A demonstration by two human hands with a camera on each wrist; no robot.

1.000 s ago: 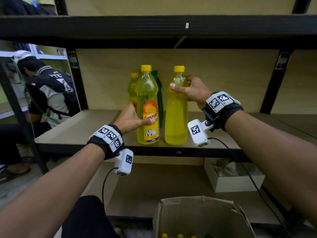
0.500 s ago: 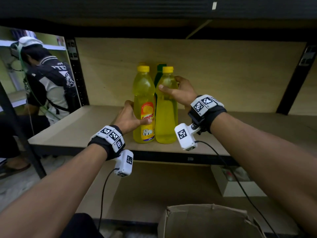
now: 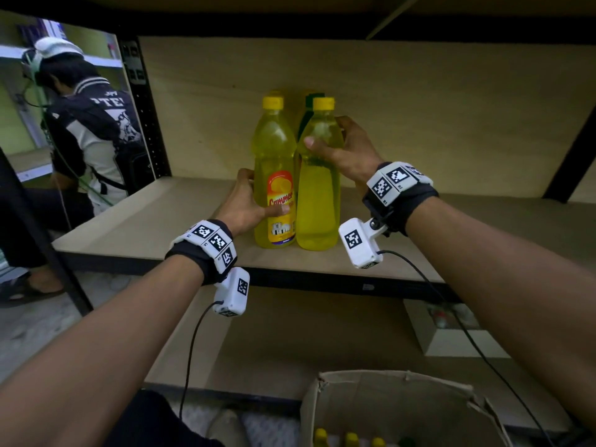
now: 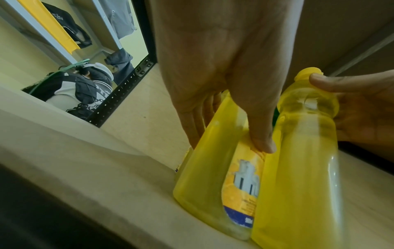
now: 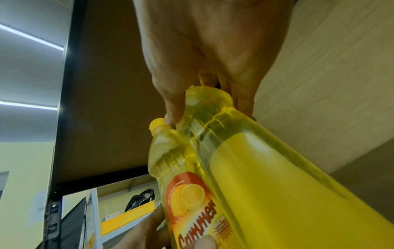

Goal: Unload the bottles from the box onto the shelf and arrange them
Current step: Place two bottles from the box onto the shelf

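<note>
Bottles are standing upright, touching, near the shelf (image 3: 154, 217) front: the left hand (image 3: 248, 204) is wrapping the labelled bottle (image 3: 274, 175), the right hand (image 3: 348, 150) the plain bottle (image 3: 317, 188). Nearly full, they are probably heavy and slick; gripping the waisted shoulder looks safest.

The right hand (image 5: 204, 50) grips the neck of a plain yellow bottle (image 5: 266, 176), thumb and fingers (image 5: 172, 107) curled round it. Just beside the thumb stands a labelled yellow bottle (image 5: 179, 185), touching the first.
</note>
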